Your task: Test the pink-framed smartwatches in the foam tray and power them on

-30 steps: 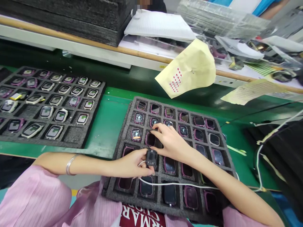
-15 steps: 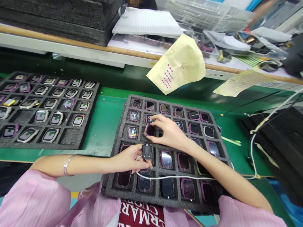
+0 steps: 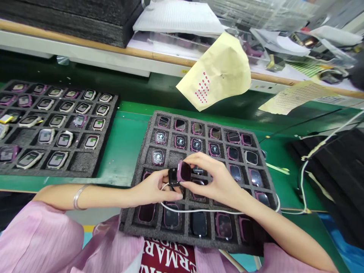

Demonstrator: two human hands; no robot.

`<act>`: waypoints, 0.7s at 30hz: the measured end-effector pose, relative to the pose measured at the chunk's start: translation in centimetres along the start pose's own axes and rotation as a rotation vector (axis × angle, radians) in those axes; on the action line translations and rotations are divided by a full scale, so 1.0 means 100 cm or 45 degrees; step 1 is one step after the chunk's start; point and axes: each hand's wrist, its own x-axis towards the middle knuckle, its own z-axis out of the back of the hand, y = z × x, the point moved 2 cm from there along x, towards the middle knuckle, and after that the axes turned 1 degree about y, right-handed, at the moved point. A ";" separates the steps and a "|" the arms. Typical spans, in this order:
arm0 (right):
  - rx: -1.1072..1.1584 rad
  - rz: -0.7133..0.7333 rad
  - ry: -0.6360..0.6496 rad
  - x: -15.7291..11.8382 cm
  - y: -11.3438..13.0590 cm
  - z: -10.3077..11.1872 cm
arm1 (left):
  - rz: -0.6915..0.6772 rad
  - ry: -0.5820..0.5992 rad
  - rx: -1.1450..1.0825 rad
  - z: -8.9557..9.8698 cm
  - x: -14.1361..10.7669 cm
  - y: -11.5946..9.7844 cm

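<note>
My left hand [image 3: 160,186] grips a small black block [image 3: 173,177] with a white cable [image 3: 204,211] running from it. Between the thumb and fingers of my right hand [image 3: 210,174] is a purple watch case with a dark screen [image 3: 184,171], held against or just beside the block. Both hands are above a dark foam tray [image 3: 129,220], whose compartments hold watch cases, mostly purple. Several screens in its upper left part are lit. One compartment [image 3: 176,157] behind the hands holds no watch.
A second foam tray [image 3: 98,161] of white and purple watches lies at the left. Behind, a shelf edge [image 3: 159,57] carries papers, plastic bags and black foam; a yellow sheet [image 3: 218,72] hangs from it. Black foam pieces [image 3: 338,178] and cables are at the right.
My right hand has lifted the purple watch case from the tray and brought it toward me to the black block. My left hand has shifted slightly, and the view has moved a little.
</note>
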 end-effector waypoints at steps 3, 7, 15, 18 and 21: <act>0.466 -0.251 -0.019 -0.001 -0.003 0.004 | -0.025 -0.049 -0.082 0.000 -0.001 -0.003; 0.964 -0.567 0.008 -0.008 -0.015 -0.010 | -0.115 -0.128 -0.147 0.000 -0.002 -0.006; 1.394 -0.684 0.123 -0.019 -0.025 -0.032 | -0.258 -0.318 0.203 0.003 -0.008 -0.016; 1.544 -0.658 0.154 -0.022 -0.026 -0.036 | -0.369 -0.361 0.439 0.005 -0.008 -0.024; 1.540 -0.630 0.116 -0.023 -0.026 -0.037 | -0.399 -0.335 0.526 0.007 -0.005 -0.028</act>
